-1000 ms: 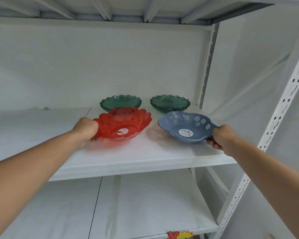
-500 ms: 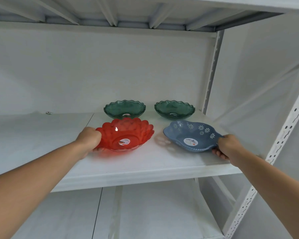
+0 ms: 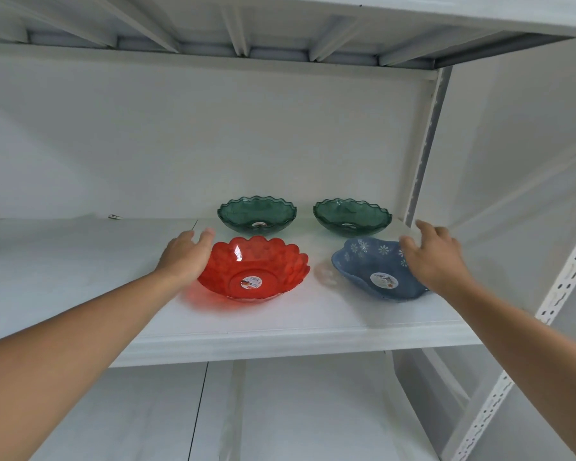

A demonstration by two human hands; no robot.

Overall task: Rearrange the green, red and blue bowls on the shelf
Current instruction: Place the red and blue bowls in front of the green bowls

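On the shelf (image 3: pixel 280 324) we see the red bowl (image 3: pixel 253 269) in front; the blue bowl (image 3: pixel 376 269) sits right of it, two green bowls (image 3: pixel 256 215) (image 3: pixel 352 216) behind. Our left hand (image 3: pixel 185 257) and right hand (image 3: pixel 434 257) hover with each grip spread apart, holding nothing.

white wall (image 3: pixel 180 144), perforated upright post (image 3: pixel 566 281)

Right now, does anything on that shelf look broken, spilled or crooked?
Nothing stands out. The two green scalloped glass bowls sit upright at the back; the red petal-edged bowl and blue flowered bowl sit level in front, on the white shelf. No spills.
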